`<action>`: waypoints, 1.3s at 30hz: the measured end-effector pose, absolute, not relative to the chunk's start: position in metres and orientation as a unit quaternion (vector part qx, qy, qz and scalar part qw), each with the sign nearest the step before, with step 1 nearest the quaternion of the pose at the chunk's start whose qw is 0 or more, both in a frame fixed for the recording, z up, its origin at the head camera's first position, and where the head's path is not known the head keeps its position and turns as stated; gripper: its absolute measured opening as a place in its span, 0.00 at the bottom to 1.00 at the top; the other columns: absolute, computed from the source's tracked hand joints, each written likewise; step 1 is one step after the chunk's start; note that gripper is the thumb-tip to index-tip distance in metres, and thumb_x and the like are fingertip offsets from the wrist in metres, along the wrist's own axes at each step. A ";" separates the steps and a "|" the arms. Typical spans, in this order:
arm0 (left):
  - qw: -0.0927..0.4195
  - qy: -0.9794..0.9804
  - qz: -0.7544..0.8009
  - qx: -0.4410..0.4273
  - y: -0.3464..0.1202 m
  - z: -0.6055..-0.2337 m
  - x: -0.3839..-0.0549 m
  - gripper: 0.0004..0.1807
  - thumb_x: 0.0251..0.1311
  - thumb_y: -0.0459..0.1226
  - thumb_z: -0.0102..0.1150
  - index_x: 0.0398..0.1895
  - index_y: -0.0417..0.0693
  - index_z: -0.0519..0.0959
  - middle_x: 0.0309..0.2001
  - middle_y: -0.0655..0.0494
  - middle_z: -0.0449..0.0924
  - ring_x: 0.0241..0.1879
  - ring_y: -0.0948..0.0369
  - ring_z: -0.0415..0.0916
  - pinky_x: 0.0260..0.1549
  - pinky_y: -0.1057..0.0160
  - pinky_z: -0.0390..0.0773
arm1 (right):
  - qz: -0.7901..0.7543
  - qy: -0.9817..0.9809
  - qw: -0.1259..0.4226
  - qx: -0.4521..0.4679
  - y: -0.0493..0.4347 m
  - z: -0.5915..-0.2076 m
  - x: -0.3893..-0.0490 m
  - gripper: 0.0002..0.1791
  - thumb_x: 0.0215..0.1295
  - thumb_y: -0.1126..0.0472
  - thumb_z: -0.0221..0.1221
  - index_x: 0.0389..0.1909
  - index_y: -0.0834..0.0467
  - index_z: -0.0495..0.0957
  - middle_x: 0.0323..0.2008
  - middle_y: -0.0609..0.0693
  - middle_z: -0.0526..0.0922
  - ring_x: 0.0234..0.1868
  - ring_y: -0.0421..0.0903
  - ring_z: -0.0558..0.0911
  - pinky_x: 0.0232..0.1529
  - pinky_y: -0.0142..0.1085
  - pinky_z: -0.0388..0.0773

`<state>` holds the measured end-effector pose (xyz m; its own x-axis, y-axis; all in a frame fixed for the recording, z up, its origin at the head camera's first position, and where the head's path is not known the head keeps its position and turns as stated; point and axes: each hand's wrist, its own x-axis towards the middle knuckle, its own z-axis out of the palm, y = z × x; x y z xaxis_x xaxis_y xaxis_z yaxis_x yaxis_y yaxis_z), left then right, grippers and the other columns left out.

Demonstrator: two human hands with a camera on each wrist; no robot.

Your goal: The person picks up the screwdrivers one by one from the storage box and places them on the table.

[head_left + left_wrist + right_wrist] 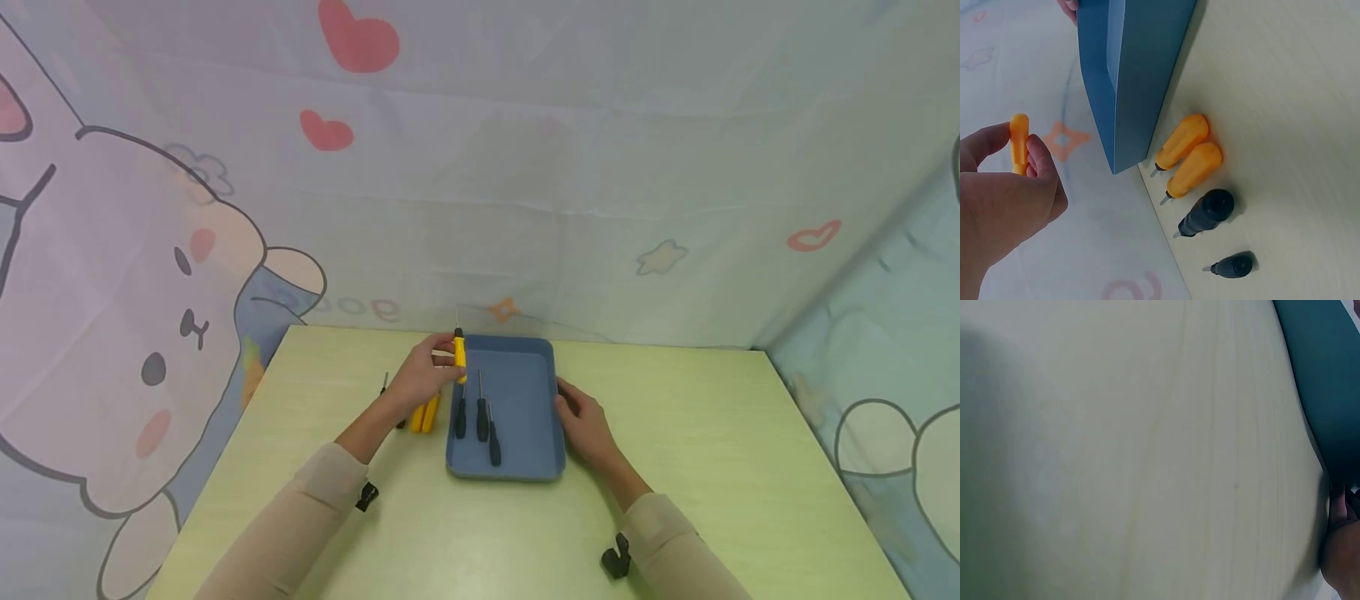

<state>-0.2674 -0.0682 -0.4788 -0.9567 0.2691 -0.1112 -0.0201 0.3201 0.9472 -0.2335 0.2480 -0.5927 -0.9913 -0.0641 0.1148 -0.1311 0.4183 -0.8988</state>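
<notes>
My left hand (422, 372) pinches a yellow-handled screwdriver (460, 358) between thumb and fingers, its thin shaft pointing up. It is above the left edge of a blue tray (521, 367). Inside the tray lie three black-handled screwdrivers (482, 419). Against the tray's right outer side rests my right hand (591, 429), touching it with relaxed fingers, partly hidden by the tray wall (1329, 387) in the right wrist view. Left of the tray, two yellow screwdrivers (1194, 169) lie side by side, and beside them two black screwdrivers (1207, 212).
The pale wooden table (712, 467) carries everything. A printed cloth (525, 167) with hearts and a cartoon animal hangs directly behind the table's back edge. Black wrist mounts (617, 557) stick out beside both sleeves.
</notes>
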 end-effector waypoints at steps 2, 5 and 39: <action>0.124 0.804 0.577 0.075 -0.071 -0.478 -0.268 0.37 0.72 0.33 0.64 0.81 0.45 0.61 0.69 0.45 0.69 0.67 0.48 0.74 0.61 0.44 0.78 | 0.535 -0.842 0.031 0.056 0.248 -0.593 -0.234 0.27 0.84 0.60 0.53 0.77 0.66 0.67 0.73 0.63 0.73 0.75 0.59 0.71 0.74 0.53 0.67; 0.120 0.808 0.572 0.069 -0.074 -0.476 -0.269 0.38 0.72 0.33 0.65 0.81 0.44 0.61 0.69 0.45 0.70 0.67 0.48 0.74 0.61 0.45 0.79 | 0.535 -0.843 0.031 0.052 0.249 -0.593 -0.234 0.27 0.83 0.60 0.53 0.77 0.65 0.68 0.73 0.62 0.73 0.75 0.58 0.71 0.75 0.52 0.67; 0.096 0.819 0.564 0.042 -0.117 -0.483 -0.273 0.38 0.72 0.32 0.64 0.82 0.40 0.59 0.70 0.40 0.68 0.70 0.43 0.72 0.68 0.44 0.74 | 0.529 -0.846 0.032 0.054 0.249 -0.590 -0.233 0.27 0.83 0.59 0.54 0.77 0.64 0.69 0.73 0.61 0.74 0.75 0.58 0.72 0.74 0.51 0.68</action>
<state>-0.2733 -0.1172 -0.4826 -0.9780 0.1770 -0.1107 -0.0401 0.3611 0.9317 -0.2325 0.2487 -0.5900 -0.9922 -0.0571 0.1111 -0.1248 0.4350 -0.8917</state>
